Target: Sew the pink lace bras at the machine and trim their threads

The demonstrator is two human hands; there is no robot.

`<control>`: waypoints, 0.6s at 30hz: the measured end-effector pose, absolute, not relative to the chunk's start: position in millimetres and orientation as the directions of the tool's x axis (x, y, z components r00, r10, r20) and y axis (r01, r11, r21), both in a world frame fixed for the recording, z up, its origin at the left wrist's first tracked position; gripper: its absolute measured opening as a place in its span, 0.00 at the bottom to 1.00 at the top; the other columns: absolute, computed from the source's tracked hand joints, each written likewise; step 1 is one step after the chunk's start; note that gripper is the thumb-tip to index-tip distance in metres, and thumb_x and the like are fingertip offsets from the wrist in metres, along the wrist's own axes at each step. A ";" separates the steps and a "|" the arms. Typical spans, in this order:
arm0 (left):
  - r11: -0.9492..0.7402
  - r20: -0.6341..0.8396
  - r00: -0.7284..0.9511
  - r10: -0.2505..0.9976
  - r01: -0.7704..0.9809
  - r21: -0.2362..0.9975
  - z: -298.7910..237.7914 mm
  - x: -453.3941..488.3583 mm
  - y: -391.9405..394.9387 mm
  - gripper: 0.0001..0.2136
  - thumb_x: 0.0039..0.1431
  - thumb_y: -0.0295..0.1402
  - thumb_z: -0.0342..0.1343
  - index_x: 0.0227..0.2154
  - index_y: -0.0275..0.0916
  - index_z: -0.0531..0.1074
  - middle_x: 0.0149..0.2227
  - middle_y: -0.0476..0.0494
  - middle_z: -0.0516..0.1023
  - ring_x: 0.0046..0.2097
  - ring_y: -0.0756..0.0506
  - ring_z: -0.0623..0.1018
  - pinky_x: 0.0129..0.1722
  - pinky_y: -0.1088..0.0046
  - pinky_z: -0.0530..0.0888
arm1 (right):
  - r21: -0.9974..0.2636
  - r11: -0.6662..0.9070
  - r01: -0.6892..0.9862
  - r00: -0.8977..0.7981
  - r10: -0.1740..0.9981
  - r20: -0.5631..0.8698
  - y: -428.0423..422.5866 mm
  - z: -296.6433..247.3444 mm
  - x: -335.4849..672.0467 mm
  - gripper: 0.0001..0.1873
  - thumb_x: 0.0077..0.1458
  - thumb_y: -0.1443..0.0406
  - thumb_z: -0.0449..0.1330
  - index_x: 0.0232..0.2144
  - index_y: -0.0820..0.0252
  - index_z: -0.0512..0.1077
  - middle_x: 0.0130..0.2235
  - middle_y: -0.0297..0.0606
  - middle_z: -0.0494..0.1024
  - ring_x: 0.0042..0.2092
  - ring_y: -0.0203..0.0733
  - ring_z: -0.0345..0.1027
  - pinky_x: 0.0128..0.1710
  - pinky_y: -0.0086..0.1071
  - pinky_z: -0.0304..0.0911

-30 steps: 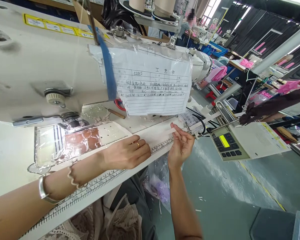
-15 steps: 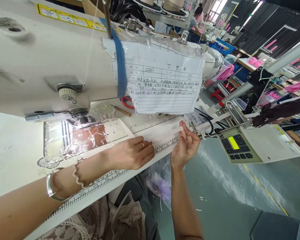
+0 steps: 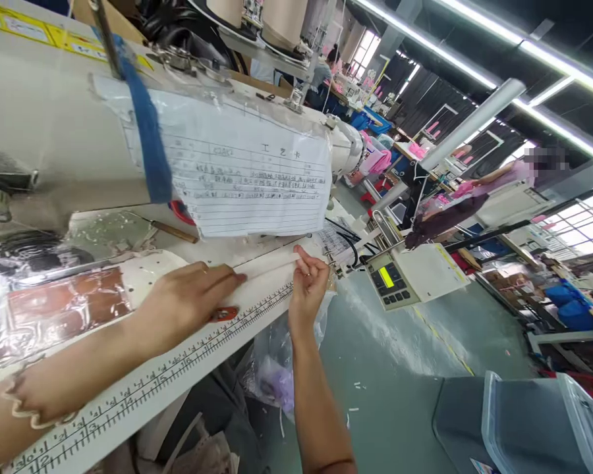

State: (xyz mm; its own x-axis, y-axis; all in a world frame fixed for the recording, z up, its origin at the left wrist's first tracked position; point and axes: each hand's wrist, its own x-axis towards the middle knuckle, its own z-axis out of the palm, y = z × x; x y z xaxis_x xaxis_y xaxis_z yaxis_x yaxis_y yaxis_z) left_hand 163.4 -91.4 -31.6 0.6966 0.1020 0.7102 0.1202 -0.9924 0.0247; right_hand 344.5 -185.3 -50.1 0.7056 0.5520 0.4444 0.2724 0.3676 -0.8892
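Observation:
A narrow white strip (image 3: 269,263) lies along the white sewing table (image 3: 237,253), beside the measuring tape (image 3: 143,388) stuck to the table's front edge. My left hand (image 3: 188,303) lies flat on the strip's left part, fingers stretched out and pointing right. Something small and red (image 3: 225,313) shows just under its fingers; I cannot tell whether the hand holds it. Near the table's right end, my right hand (image 3: 309,286) pinches the strip's right end between thumb and fingers.
The sewing machine (image 3: 54,131) fills the upper left, with a paper card (image 3: 247,184) taped to it. A control box with a lit screen (image 3: 388,283) hangs off the table's right end. A plastic bag (image 3: 271,368) hangs below, and a grey bin (image 3: 524,421) stands lower right. Another person (image 3: 499,178) works far right.
The view has swung right and down. My left hand has flattened and stretched its fingers along the strip. The red object now shows under it. My right hand keeps its pinch.

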 end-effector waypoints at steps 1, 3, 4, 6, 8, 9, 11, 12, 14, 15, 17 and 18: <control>-0.976 0.701 0.679 0.218 0.164 0.144 -29.4 164.6 -90.7 0.09 0.71 0.32 0.46 0.45 0.38 0.71 0.39 0.43 0.79 0.34 0.45 0.77 0.33 0.69 0.74 | -0.902 0.343 0.262 0.702 0.573 0.422 -184.2 -50.0 345.2 0.08 0.61 0.66 0.55 0.43 0.54 0.62 0.55 0.47 0.76 0.60 0.43 0.70 0.63 0.49 0.60; -0.909 0.666 0.621 0.414 0.238 0.343 -24.2 167.6 -90.8 0.11 0.71 0.34 0.45 0.42 0.38 0.71 0.36 0.44 0.78 0.34 0.46 0.78 0.33 0.71 0.73 | -0.918 0.304 0.254 0.700 0.597 0.391 -180.8 -50.2 347.6 0.10 0.59 0.67 0.57 0.42 0.54 0.62 0.54 0.46 0.77 0.59 0.42 0.70 0.63 0.48 0.60; -0.868 0.631 0.602 0.490 0.271 0.415 -21.8 169.3 -91.1 0.12 0.70 0.34 0.44 0.40 0.38 0.72 0.36 0.44 0.78 0.35 0.46 0.78 0.34 0.71 0.73 | -0.924 0.287 0.253 0.699 0.606 0.380 -178.8 -50.3 349.1 0.10 0.57 0.67 0.57 0.42 0.54 0.62 0.54 0.45 0.78 0.58 0.42 0.71 0.63 0.47 0.60; -0.785 0.521 0.600 0.607 0.350 0.511 -18.1 172.3 -91.4 0.14 0.67 0.36 0.42 0.36 0.38 0.72 0.34 0.43 0.77 0.34 0.44 0.77 0.35 0.69 0.72 | -0.929 0.252 0.271 0.681 0.632 0.370 -175.8 -49.5 352.4 0.11 0.56 0.67 0.57 0.42 0.54 0.63 0.52 0.44 0.78 0.57 0.42 0.72 0.61 0.46 0.63; -0.701 0.379 0.622 0.685 0.423 0.574 -15.5 174.1 -90.9 0.15 0.62 0.37 0.41 0.32 0.39 0.72 0.33 0.42 0.77 0.33 0.43 0.75 0.36 0.67 0.70 | -0.918 0.202 0.342 0.647 0.658 0.386 -176.2 -47.4 355.0 0.10 0.56 0.67 0.56 0.42 0.55 0.64 0.52 0.44 0.78 0.52 0.42 0.74 0.56 0.42 0.68; -0.657 0.311 0.626 0.715 0.451 0.605 -14.3 174.4 -90.5 0.15 0.60 0.38 0.41 0.30 0.40 0.72 0.32 0.43 0.77 0.32 0.43 0.74 0.37 0.67 0.69 | -0.900 0.170 0.401 0.631 0.661 0.406 -178.4 -46.3 355.8 0.10 0.56 0.67 0.56 0.42 0.55 0.65 0.53 0.44 0.78 0.49 0.40 0.75 0.52 0.40 0.70; -0.556 0.189 0.612 0.768 0.492 0.670 -11.3 174.3 -89.7 0.14 0.57 0.41 0.43 0.27 0.41 0.72 0.27 0.46 0.75 0.28 0.45 0.71 0.36 0.68 0.68 | -0.837 0.105 0.537 0.622 0.622 0.477 -187.3 -46.2 356.9 0.09 0.56 0.67 0.56 0.41 0.56 0.69 0.51 0.43 0.78 0.41 0.38 0.74 0.44 0.36 0.71; -0.494 0.128 0.594 0.794 0.509 0.704 -9.4 173.9 -89.5 0.15 0.56 0.43 0.44 0.27 0.41 0.72 0.24 0.48 0.72 0.26 0.46 0.68 0.35 0.69 0.67 | -0.805 0.072 0.589 0.636 0.573 0.517 -193.9 -48.0 357.8 0.07 0.57 0.66 0.56 0.40 0.56 0.70 0.47 0.42 0.79 0.37 0.37 0.72 0.41 0.35 0.70; -0.362 0.003 0.554 0.832 0.540 0.760 -5.3 173.4 -89.4 0.15 0.55 0.46 0.46 0.27 0.42 0.72 0.19 0.52 0.66 0.23 0.47 0.64 0.32 0.70 0.64 | -0.778 0.015 0.628 0.692 0.446 0.567 -209.7 -55.5 362.6 0.06 0.57 0.62 0.58 0.33 0.57 0.72 0.36 0.37 0.78 0.33 0.38 0.69 0.37 0.34 0.67; -0.305 -0.053 0.541 0.840 0.550 0.777 -3.4 173.3 -89.3 0.16 0.55 0.47 0.46 0.26 0.42 0.71 0.17 0.53 0.64 0.23 0.48 0.63 0.30 0.71 0.63 | -0.789 -0.004 0.614 0.730 0.383 0.566 -218.0 -60.7 367.4 0.08 0.56 0.60 0.58 0.29 0.57 0.72 0.31 0.35 0.76 0.32 0.38 0.68 0.35 0.33 0.65; -0.233 -0.121 0.524 0.843 0.558 0.796 -0.9 173.5 -89.0 0.17 0.53 0.49 0.47 0.26 0.42 0.71 0.16 0.53 0.62 0.22 0.48 0.61 0.28 0.71 0.61 | -0.827 -0.018 0.562 0.791 0.303 0.531 -232.5 -71.2 383.7 0.13 0.58 0.58 0.56 0.24 0.56 0.69 0.26 0.32 0.73 0.28 0.37 0.65 0.32 0.33 0.62; -0.217 -0.132 0.518 0.845 0.559 0.800 -0.3 173.8 -88.8 0.17 0.53 0.49 0.47 0.26 0.41 0.71 0.16 0.53 0.63 0.21 0.49 0.61 0.27 0.72 0.60 | -0.844 -0.018 0.536 0.815 0.272 0.512 -237.8 -75.2 395.1 0.15 0.58 0.57 0.54 0.23 0.56 0.68 0.25 0.32 0.72 0.27 0.37 0.63 0.31 0.32 0.61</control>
